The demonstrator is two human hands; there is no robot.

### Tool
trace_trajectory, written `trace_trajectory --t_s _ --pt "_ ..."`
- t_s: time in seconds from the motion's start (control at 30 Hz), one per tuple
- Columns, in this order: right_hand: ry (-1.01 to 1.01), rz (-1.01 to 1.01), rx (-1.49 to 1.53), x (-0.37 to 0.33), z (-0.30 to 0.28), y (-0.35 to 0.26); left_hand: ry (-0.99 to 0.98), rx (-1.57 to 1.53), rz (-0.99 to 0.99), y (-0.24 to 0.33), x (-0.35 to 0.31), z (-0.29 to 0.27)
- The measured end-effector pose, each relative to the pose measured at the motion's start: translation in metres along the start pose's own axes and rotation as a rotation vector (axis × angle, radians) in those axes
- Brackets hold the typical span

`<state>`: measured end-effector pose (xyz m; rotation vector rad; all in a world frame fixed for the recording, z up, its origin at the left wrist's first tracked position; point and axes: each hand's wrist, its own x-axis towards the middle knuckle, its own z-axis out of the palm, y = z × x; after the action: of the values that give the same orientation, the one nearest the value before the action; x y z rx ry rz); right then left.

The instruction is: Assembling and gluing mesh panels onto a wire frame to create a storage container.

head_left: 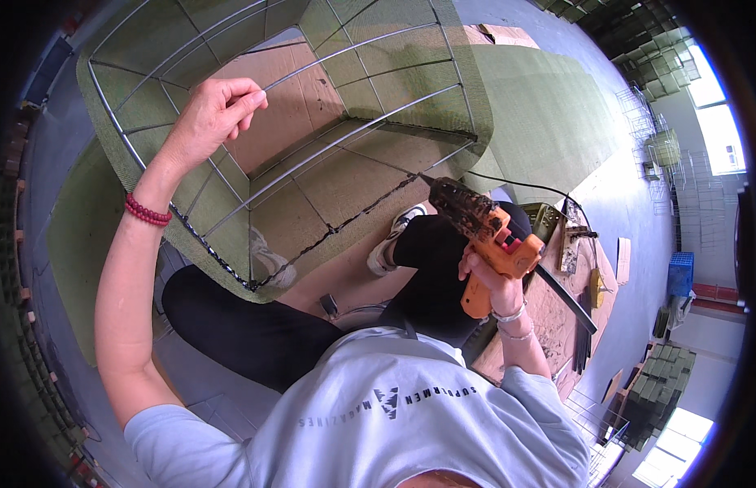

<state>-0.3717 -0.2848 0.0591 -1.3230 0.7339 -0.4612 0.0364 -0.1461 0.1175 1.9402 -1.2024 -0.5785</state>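
My left hand (219,115) is closed at a wire of the metal frame (317,63), its thumb and fingers pinched together where the wire meets them. Green mesh fabric (127,145) lines this box-shaped frame, which stands tilted in front of my legs. An orange glue gun (508,254), its front caked with dark residue, is gripped in my right hand (493,281). From its rear sticks a black glue stick (569,301). The nozzle tip lies at the end of a black glue line (332,230) along the mesh's lower near seam; actual contact cannot be made out.
A black cord (549,186) runs from the gun area to the right. Cardboard with several black sticks (583,346) and a yellow-handled tool (597,289) lies beside me. A green mesh sheet (540,122) spreads beyond. Stacked green boxes (662,382) and a blue crate (681,272) stand far right.
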Motion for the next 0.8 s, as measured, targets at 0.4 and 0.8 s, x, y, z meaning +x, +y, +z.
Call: trace_trajectory --t_s 0.4,0.8 --pt "0.076 -0.068 -0.017 0.01 -0.006 -0.005 0.004 0.012 -0.004 0.001 -0.004 0.001" --pt "0.019 0.017 0.019 0.009 -0.001 -0.016 -0.01 0.025 0.009 -0.002 -0.001 0.002"
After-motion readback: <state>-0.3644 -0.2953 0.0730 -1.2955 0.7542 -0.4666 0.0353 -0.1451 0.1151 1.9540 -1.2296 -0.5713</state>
